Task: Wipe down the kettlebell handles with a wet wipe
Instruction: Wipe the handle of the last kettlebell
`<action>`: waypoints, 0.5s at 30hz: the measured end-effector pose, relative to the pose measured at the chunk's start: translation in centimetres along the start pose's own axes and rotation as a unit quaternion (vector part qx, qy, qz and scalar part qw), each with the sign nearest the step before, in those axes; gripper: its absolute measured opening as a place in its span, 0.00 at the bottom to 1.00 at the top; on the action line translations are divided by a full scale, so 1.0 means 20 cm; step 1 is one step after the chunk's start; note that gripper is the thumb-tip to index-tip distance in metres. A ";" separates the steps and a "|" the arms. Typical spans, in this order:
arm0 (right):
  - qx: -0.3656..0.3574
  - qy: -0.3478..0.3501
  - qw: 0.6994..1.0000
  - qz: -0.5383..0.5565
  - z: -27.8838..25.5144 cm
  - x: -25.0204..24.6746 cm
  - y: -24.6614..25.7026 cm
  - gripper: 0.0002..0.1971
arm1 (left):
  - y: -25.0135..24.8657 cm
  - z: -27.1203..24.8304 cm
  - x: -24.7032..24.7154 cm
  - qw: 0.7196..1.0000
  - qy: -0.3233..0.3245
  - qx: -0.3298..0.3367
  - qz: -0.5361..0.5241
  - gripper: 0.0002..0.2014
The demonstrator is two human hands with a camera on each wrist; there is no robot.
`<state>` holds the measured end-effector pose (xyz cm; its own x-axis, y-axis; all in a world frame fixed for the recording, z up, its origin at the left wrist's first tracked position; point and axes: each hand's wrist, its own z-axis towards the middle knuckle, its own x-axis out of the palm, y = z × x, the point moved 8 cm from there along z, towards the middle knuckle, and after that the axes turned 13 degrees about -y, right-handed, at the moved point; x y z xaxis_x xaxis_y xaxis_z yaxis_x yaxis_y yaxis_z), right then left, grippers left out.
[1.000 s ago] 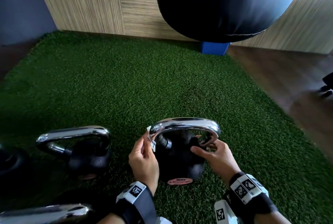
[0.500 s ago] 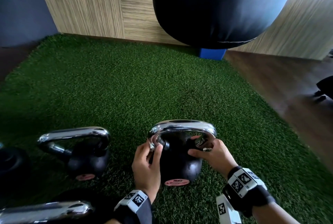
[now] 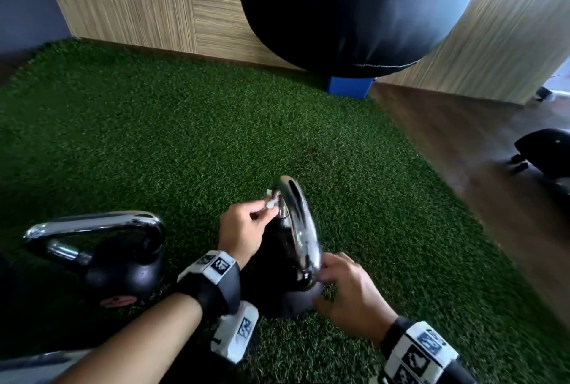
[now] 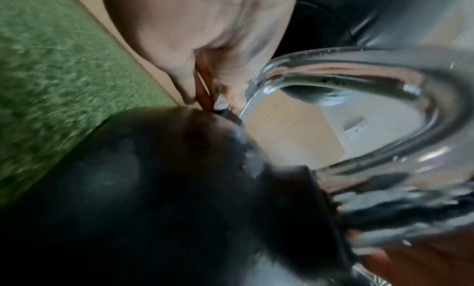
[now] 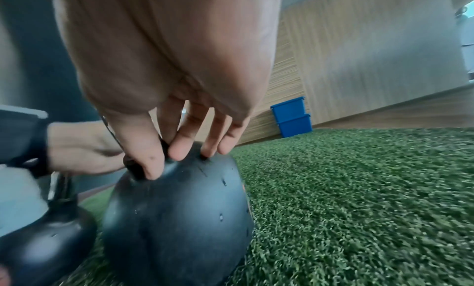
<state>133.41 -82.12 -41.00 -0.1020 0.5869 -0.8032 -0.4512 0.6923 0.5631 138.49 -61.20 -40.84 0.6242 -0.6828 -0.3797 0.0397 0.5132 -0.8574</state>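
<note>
A black kettlebell [image 3: 277, 297] stands on the green turf, its chrome handle [image 3: 297, 220] turned edge-on to me. My left hand [image 3: 262, 211] pinches a small white wet wipe [image 3: 271, 202] against the handle's far leg. My right hand [image 3: 327, 272] grips the near leg where it meets the ball. In the right wrist view my right hand's fingertips [image 5: 177, 152] rest on the black ball [image 5: 179, 219]. The left wrist view is blurred and shows the chrome handle [image 4: 359, 67] close up. A second kettlebell [image 3: 123, 269] with a chrome handle [image 3: 92, 226] stands to the left.
A third chrome handle [image 3: 30, 365] shows at the bottom left. A black punching bag [image 3: 354, 7] hangs over the turf's far side, with a blue box [image 3: 350, 87] behind it. Wooden floor [image 3: 462, 143] and a dark object [image 3: 546, 149] lie to the right.
The kettlebell has been turned about a quarter turn, so its handle now faces me edge-on. My left hand with the wipe rose to the far leg. My right hand shifted to the near leg.
</note>
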 end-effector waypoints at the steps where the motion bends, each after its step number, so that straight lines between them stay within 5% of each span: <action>1: 0.001 0.011 1.000 0.001 0.00 0.02 0.03 0.06 | -0.03 0.03 0.03 1.000 0.021 0.017 0.012 0.10; 5: 0.048 0.006 0.999 0.026 0.10 0.03 0.06 0.08 | -0.12 0.08 0.10 0.988 0.102 0.080 0.080 0.09; 8: 0.115 -0.070 0.990 0.042 0.23 -0.04 0.00 0.10 | -0.08 0.09 0.11 0.984 0.170 0.035 0.046 0.20; 11: 0.250 0.050 0.964 0.079 0.29 0.13 -0.14 0.56 | -0.03 0.09 0.11 0.978 0.209 0.013 -0.001 0.16; 13: 0.288 0.104 0.944 0.121 0.29 0.26 -0.15 0.59 | -0.03 0.09 0.09 0.981 0.187 0.044 0.002 0.08; 15: 0.293 0.079 0.942 0.142 0.29 0.32 -0.17 0.54 | -0.05 0.09 0.07 0.985 0.154 0.068 0.031 0.11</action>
<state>139.49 -78.27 -47.00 -0.2970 0.7451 -0.5971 0.1763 0.6574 0.7326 140.75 -61.76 -40.01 0.3638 -0.7629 -0.5345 0.1267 0.6090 -0.7830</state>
